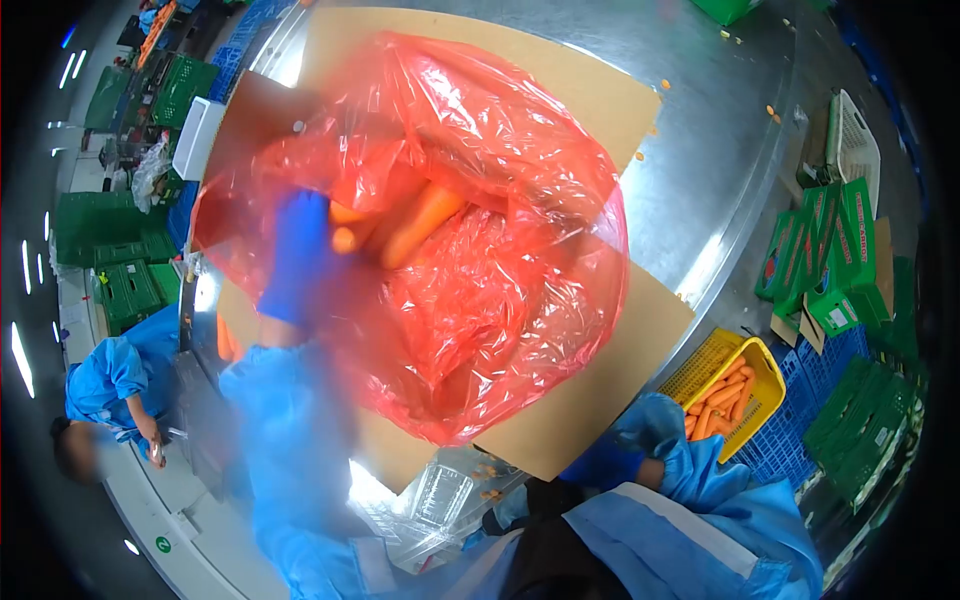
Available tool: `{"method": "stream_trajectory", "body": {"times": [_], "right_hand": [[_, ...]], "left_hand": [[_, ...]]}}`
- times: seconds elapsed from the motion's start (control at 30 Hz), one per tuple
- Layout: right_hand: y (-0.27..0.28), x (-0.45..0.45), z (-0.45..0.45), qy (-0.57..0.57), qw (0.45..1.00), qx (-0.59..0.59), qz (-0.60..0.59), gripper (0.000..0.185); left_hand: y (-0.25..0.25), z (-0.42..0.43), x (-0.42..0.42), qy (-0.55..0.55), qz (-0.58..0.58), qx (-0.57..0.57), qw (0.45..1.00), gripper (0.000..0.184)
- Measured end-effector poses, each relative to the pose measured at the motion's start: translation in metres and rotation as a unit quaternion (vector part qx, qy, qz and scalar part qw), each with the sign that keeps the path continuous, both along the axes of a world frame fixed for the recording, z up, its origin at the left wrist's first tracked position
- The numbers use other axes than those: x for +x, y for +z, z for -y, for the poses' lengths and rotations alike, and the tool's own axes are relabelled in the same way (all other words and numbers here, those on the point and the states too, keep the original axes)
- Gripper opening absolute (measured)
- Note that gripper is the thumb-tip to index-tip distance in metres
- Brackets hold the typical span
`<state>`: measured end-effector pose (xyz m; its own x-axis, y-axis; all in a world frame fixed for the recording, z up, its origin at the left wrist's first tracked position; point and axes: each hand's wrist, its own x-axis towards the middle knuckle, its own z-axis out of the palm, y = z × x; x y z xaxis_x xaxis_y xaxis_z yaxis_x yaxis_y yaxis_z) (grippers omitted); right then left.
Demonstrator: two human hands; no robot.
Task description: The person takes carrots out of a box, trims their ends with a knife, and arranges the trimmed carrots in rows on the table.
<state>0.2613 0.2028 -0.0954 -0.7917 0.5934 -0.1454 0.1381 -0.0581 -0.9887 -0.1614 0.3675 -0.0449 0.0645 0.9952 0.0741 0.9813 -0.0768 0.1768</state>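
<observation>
A cardboard box with open flaps (580,390) stands on the metal table, lined with a crumpled red plastic bag (480,310). Inside the bag's mouth lie a few orange carrots (425,225). My left hand (300,260), in a blue glove, reaches into the left side of the bag beside the carrots; it is smeared by motion and its fingers cannot be made out. Near the box's lower right flap is my right hand (608,466), also blue-gloved, its fingers hidden by the flap and shadow.
A yellow basket of carrots (765,395) stands at the right, near blue and green crates. Green cartons (855,260) lie beyond it. Carrot bits dot the metal table (720,130). At the far left a person (120,380) in blue works.
</observation>
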Motion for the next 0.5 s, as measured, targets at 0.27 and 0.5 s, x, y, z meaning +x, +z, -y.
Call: {"method": "stream_trajectory", "body": {"times": [0.27, 0.5], "right_hand": [[-0.015, 0.019, 0.036, 0.175, 0.959, 0.128, 0.183, 0.028], [0.004, 0.014, 0.049, 0.049, 0.965, 0.194, 0.171, 0.024]], "left_hand": [[0.085, 0.093, 0.091, 0.045, 0.273, 0.221, 0.935, 0.080], [0.139, 0.189, 0.142, 0.216, 0.518, 0.436, 0.704, 0.091]]}}
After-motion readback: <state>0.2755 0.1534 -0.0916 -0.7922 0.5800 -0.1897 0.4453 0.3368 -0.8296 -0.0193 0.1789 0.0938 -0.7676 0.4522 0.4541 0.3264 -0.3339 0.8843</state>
